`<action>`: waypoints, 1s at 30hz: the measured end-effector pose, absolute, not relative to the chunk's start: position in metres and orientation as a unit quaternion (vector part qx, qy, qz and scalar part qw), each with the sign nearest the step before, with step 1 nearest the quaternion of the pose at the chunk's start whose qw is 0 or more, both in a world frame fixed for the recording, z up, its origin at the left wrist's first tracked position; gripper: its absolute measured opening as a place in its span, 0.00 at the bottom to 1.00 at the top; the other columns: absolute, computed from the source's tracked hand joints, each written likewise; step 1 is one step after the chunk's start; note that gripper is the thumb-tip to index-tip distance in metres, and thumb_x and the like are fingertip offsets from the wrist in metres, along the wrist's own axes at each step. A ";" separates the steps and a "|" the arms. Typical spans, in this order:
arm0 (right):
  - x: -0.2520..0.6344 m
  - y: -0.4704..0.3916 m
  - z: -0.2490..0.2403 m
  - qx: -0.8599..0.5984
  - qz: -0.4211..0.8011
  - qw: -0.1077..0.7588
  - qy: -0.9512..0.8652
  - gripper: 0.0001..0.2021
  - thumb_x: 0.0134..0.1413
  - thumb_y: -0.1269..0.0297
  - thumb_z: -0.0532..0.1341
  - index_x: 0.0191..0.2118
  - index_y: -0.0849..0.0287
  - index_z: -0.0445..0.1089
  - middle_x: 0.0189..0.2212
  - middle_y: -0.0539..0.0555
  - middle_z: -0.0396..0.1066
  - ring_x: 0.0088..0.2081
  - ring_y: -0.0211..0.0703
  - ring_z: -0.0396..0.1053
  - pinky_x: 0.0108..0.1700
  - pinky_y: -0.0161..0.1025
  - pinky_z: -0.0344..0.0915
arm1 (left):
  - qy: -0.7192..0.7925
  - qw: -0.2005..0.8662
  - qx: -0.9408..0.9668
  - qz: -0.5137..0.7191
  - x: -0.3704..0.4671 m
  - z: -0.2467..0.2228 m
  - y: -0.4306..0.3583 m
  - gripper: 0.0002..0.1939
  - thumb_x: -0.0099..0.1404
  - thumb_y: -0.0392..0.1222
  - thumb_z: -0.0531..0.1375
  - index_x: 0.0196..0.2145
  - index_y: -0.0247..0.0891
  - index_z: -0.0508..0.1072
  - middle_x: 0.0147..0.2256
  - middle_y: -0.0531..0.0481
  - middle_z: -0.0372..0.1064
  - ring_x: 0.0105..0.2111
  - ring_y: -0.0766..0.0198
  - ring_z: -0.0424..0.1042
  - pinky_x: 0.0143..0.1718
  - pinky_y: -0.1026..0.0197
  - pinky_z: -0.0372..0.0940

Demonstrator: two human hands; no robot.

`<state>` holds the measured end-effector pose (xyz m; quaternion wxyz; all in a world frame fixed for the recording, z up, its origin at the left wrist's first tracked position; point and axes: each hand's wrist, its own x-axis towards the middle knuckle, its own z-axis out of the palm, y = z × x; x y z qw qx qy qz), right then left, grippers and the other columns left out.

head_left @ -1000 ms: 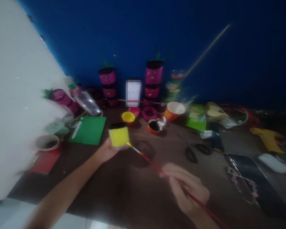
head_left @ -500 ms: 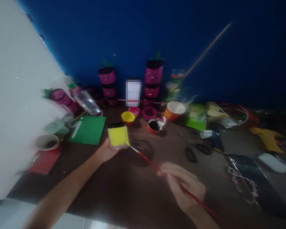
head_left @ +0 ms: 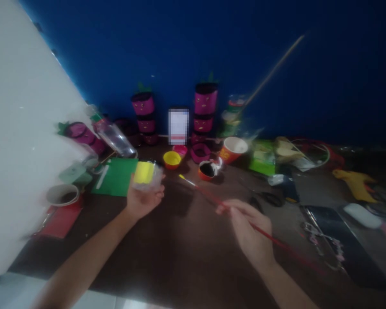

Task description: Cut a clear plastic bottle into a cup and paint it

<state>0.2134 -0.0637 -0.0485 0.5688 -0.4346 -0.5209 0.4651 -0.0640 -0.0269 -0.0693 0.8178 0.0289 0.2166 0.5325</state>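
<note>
My left hand (head_left: pixel 144 199) is closed around a small clear plastic piece (head_left: pixel 151 182) with one face painted yellow; its exact kind is unclear in the blur. In my right hand (head_left: pixel 249 227) is a thin red paintbrush (head_left: pixel 210 196), its tip yellow and pointing up and left. The brush tip is apart from the painted piece. Just beyond the tip stands a small cup of yellow paint (head_left: pixel 172 160). Beside it are a cup of black paint (head_left: pixel 207 169) and a purple ring (head_left: pixel 200 153).
Purple stacked figures (head_left: pixel 206 105) with green tops stand along the blue wall. A clear bottle (head_left: pixel 117 139) leans over a green sheet (head_left: pixel 112 189) at left. On the right lie scissors (head_left: pixel 270 198), a yellow glue gun (head_left: pixel 357 184) and a dark phone-like slab (head_left: pixel 350 240). A paper cup (head_left: pixel 233 150) stands behind.
The brush has come away from the yellow face and moved up toward the paint cups. My left hand has shifted left and turned the piece, showing its clear side.
</note>
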 end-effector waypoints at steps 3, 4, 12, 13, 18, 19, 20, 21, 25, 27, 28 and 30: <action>0.215 -0.052 -0.040 -0.449 0.472 0.533 -0.539 0.04 0.53 0.65 0.62 0.33 0.54 0.75 0.29 0.49 0.75 0.31 0.36 0.73 0.35 0.33 0.71 | 0.208 0.821 0.037 0.530 -0.067 -0.074 -0.026 0.41 0.52 0.67 0.55 0.51 0.29 0.67 0.30 0.41 0.68 0.26 0.61 0.67 0.26 0.62 0.66; 0.214 -0.046 -0.036 -0.453 0.470 0.529 -0.543 0.04 0.52 0.64 0.62 0.33 0.55 0.75 0.28 0.50 0.75 0.31 0.37 0.73 0.35 0.33 0.71 | 0.206 0.812 0.034 0.545 -0.067 -0.075 -0.026 0.41 0.52 0.67 0.55 0.52 0.30 0.67 0.31 0.41 0.68 0.27 0.61 0.67 0.27 0.62 0.67; 0.174 0.010 -0.017 -0.488 0.405 0.472 -0.612 0.08 0.50 0.64 0.60 0.33 0.61 0.74 0.27 0.54 0.76 0.29 0.42 0.75 0.34 0.40 0.72 | 0.204 0.776 0.021 0.597 -0.068 -0.078 -0.023 0.42 0.55 0.69 0.51 0.53 0.29 0.66 0.30 0.41 0.67 0.27 0.63 0.66 0.26 0.64 0.67; 0.168 0.015 -0.016 -0.486 0.379 0.465 -0.636 0.07 0.50 0.65 0.59 0.33 0.60 0.74 0.28 0.54 0.76 0.30 0.42 0.75 0.35 0.40 0.72 | 0.205 0.774 0.022 0.599 -0.068 -0.078 -0.023 0.42 0.55 0.69 0.51 0.53 0.29 0.66 0.31 0.41 0.67 0.28 0.63 0.66 0.26 0.64 0.67; 0.150 0.032 -0.010 -0.495 0.259 0.381 -0.737 0.08 0.49 0.70 0.57 0.30 0.59 0.74 0.29 0.53 0.76 0.31 0.41 0.73 0.35 0.38 0.69 | 0.222 0.772 0.018 0.595 -0.066 -0.074 -0.023 0.42 0.56 0.70 0.48 0.53 0.30 0.66 0.30 0.42 0.67 0.27 0.62 0.66 0.26 0.63 0.66; 0.148 0.034 -0.009 -0.497 0.252 0.372 -0.742 0.08 0.49 0.71 0.57 0.30 0.59 0.74 0.29 0.53 0.76 0.30 0.41 0.73 0.35 0.37 0.68 | 0.225 0.772 0.017 0.594 -0.066 -0.073 -0.023 0.42 0.56 0.70 0.48 0.52 0.30 0.66 0.29 0.42 0.67 0.27 0.62 0.66 0.25 0.63 0.66; 0.147 0.036 -0.009 -0.498 0.250 0.370 -0.743 0.09 0.49 0.71 0.56 0.31 0.60 0.74 0.29 0.53 0.76 0.30 0.41 0.73 0.35 0.37 0.68 | 0.229 0.773 0.018 0.592 -0.065 -0.072 -0.023 0.42 0.56 0.70 0.47 0.52 0.30 0.66 0.29 0.42 0.67 0.27 0.62 0.66 0.25 0.64 0.66; 0.145 0.038 -0.009 -0.500 0.247 0.370 -0.743 0.09 0.49 0.71 0.56 0.31 0.60 0.74 0.29 0.53 0.76 0.30 0.41 0.73 0.35 0.37 0.68 | 0.231 0.773 0.020 0.591 -0.065 -0.072 -0.023 0.42 0.56 0.70 0.47 0.52 0.29 0.66 0.29 0.41 0.67 0.27 0.62 0.66 0.25 0.64 0.66; 0.143 0.042 -0.016 -0.492 0.217 0.371 -0.757 0.09 0.49 0.70 0.56 0.31 0.60 0.74 0.29 0.53 0.76 0.30 0.41 0.73 0.34 0.37 0.67 | 0.232 0.770 0.030 0.594 -0.063 -0.070 -0.023 0.42 0.56 0.70 0.48 0.52 0.29 0.66 0.30 0.41 0.67 0.27 0.63 0.66 0.26 0.64 0.66; 0.142 0.044 -0.020 -0.487 0.198 0.376 -0.763 0.09 0.49 0.70 0.56 0.31 0.60 0.74 0.29 0.54 0.76 0.29 0.41 0.73 0.34 0.36 0.67 | 0.235 0.766 0.032 0.598 -0.062 -0.069 -0.024 0.41 0.57 0.69 0.48 0.52 0.30 0.67 0.30 0.42 0.67 0.27 0.63 0.66 0.26 0.64 0.66; 0.141 0.045 -0.020 -0.487 0.191 0.375 -0.765 0.09 0.49 0.70 0.56 0.31 0.60 0.74 0.29 0.53 0.76 0.29 0.41 0.72 0.34 0.36 0.67 | 0.238 0.764 0.032 0.599 -0.061 -0.069 -0.024 0.41 0.57 0.69 0.48 0.52 0.30 0.67 0.30 0.42 0.67 0.26 0.63 0.67 0.25 0.64 0.66; 0.140 0.046 -0.020 -0.486 0.182 0.363 -0.774 0.09 0.49 0.70 0.56 0.30 0.59 0.74 0.28 0.53 0.76 0.28 0.41 0.72 0.33 0.36 0.66 | 0.246 0.761 0.033 0.600 -0.060 -0.068 -0.024 0.41 0.57 0.69 0.48 0.52 0.29 0.67 0.30 0.41 0.67 0.26 0.63 0.67 0.25 0.64 0.66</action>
